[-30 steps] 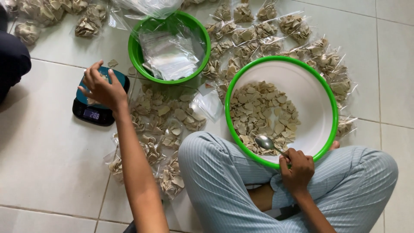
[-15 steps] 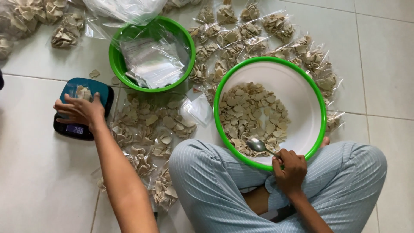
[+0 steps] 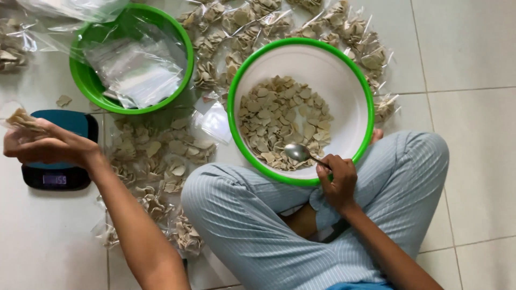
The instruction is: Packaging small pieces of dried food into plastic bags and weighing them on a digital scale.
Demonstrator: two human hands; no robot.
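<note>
Pale dried chips are held in the white green-rimmed basin [image 3: 355, 102], and clear plastic bags are piled in the green bowl [image 3: 80, 80]. A small filled bag [image 3: 19, 119] is gripped above the scale [image 3: 56, 177] by the closed fingers of the left hand [image 3: 51, 146]. A spoon [image 3: 301, 154] is pinched at its handle by the right hand [image 3: 337, 180], its bowl resting among the chips.

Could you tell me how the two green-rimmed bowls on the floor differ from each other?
The larger bowl is white inside and holds loose beige chips, with the spoon in the right hand resting in it. The smaller bowl is green all over and holds clear plastic bags. The larger one sits against the person's legs; the smaller one stands farther off, beyond the scale. Both are round with green rims.
</note>
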